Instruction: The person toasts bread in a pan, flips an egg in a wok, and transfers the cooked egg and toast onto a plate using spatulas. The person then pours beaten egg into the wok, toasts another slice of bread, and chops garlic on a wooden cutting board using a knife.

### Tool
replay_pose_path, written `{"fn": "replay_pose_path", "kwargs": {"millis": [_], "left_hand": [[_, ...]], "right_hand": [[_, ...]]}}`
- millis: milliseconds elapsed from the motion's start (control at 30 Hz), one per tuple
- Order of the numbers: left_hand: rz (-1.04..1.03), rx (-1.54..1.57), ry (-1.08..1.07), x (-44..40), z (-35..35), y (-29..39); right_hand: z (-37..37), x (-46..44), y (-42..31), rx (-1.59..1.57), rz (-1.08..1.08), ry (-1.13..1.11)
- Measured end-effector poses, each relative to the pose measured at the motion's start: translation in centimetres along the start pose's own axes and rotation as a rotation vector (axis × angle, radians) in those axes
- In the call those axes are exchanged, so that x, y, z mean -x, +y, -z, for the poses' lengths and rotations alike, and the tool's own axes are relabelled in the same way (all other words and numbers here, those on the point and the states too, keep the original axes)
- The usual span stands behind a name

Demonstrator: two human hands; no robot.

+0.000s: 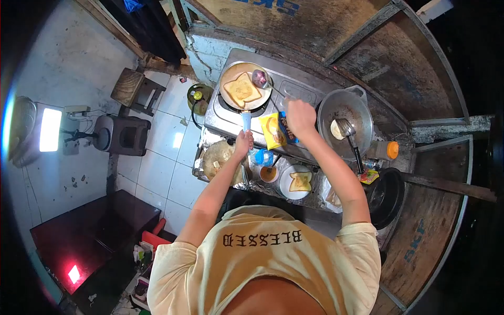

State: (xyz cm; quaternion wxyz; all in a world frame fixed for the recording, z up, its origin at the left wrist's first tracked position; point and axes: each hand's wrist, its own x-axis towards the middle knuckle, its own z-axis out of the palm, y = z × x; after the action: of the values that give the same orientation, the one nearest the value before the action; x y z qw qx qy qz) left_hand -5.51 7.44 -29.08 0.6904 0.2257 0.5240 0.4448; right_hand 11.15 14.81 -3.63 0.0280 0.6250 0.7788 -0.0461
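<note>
My left hand [243,144] is closed round the light blue handle of a frying pan [228,96] on the stove. In the pan lies a slice of bread [242,90], yellowish and browned in patches. My right hand [301,118] grips the handle of a metal ladle [260,79], whose round bowl is at the pan's right rim. Whether the bowl touches the pan I cannot tell. Just left of my right wrist lies a yellow and blue packet [272,131]. A second bread slice [300,181] rests on a white plate [293,196] nearer my body.
A large metal wok [326,107] stands right of the stove [213,121], with a slotted spatula [346,128] in it. Around the front are a blue-lidded container [262,157], a cup of orange-brown liquid [269,174], a round board [214,153] and a black pan [387,197].
</note>
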Motion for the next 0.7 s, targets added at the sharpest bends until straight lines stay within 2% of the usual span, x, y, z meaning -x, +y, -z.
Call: {"fn": "replay_pose_path", "kwargs": {"millis": [267,367,533,600,667,700], "left_hand": [[0.029,0.001,0.006,0.6,0.2,0.4],[0.036,-0.038,0.033,1.1,0.6,1.5],[0.065,-0.083,-0.028,1.7,2.1,2.9],[0.079,-0.078,-0.030,1.8,2.4,3.3],[0.095,-0.062,-0.059,1.5,2.8,2.9],[0.099,-0.063,-0.059,1.6,2.9,2.9]], "right_hand": [[1.3,-1.7,2.6,-0.033,-0.104,-0.057],[1.2,-3.6,4.4,-0.123,-0.059,0.013],[1.8,-6.6,5.1,0.020,0.074,-0.084],[1.9,-8.5,5.7,-0.030,-0.048,-0.239],[0.4,-9.9,7.4,-0.077,0.003,-0.291],[0.3,-9.8,7.5,-0.207,-0.023,-0.437]]}}
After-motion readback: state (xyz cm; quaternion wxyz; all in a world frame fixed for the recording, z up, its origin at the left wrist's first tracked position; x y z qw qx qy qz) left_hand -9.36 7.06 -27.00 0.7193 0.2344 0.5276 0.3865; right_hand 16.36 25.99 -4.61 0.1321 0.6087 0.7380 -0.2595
